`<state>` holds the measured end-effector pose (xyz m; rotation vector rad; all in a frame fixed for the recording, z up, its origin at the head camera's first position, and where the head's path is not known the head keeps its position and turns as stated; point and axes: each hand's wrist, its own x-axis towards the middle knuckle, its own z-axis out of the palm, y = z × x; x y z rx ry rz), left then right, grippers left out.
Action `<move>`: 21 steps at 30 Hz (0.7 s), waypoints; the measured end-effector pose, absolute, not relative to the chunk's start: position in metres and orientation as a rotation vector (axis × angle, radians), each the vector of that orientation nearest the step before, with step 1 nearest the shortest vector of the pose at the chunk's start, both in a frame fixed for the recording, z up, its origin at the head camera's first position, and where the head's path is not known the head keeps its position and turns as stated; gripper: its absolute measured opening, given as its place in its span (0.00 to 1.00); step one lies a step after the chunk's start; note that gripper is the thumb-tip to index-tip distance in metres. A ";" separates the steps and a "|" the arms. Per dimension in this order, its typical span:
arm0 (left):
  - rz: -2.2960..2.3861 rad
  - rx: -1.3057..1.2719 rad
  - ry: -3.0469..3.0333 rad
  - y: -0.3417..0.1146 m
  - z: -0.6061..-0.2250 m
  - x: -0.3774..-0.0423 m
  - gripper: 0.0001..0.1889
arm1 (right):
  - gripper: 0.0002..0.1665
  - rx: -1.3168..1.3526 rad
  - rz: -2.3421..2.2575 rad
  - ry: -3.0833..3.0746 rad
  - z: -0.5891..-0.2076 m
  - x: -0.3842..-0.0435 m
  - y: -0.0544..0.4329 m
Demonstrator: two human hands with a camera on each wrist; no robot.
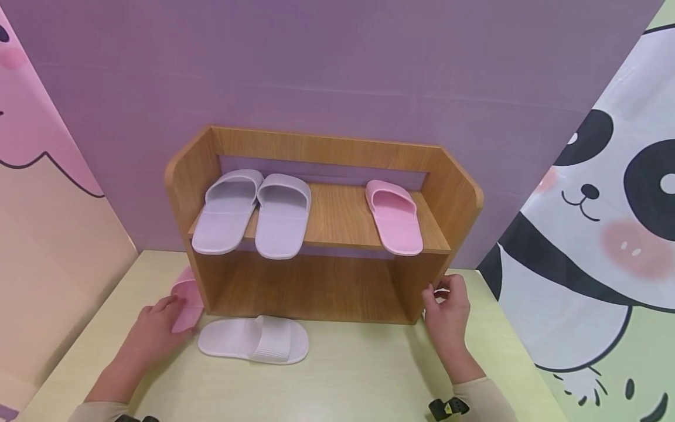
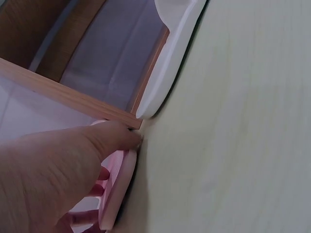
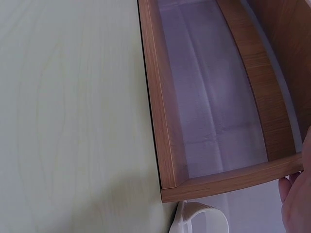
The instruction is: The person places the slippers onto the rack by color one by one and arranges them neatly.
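Observation:
My left hand (image 1: 158, 328) grips a pink slipper (image 1: 188, 300) beside the left end of a wooden shoe rack (image 1: 329, 149). In the left wrist view the thumb lies over the slipper's near end, with the fingers (image 2: 99, 188) at its far side. Curled round the front edge of the rack's right side panel is my right hand (image 1: 448, 310), its fingertips (image 3: 286, 187) on the outer face. Below that hand, in the right wrist view, a white slipper (image 3: 221, 221) stands outside the panel, mostly hidden in the head view.
On the rack's upper shelf sit two pale lilac slippers (image 1: 282, 228) at the left and one pink slipper (image 1: 401, 228) at the right. A white slipper (image 1: 227, 338) lies sideways on the table (image 1: 343, 375) before the rack. A purple wall (image 1: 327, 70) rises behind.

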<state>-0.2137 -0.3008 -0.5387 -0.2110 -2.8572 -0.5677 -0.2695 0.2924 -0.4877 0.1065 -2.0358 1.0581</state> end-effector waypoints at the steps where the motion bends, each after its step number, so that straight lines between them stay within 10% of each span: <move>1: -0.568 -0.214 -2.851 -0.301 -0.538 -0.214 0.41 | 0.09 0.108 1.058 -2.036 -0.488 -0.270 0.292; 21: -0.663 -0.084 -2.592 -0.300 -0.533 -0.214 0.30 | 0.09 0.100 1.058 -2.035 -0.489 -0.271 0.292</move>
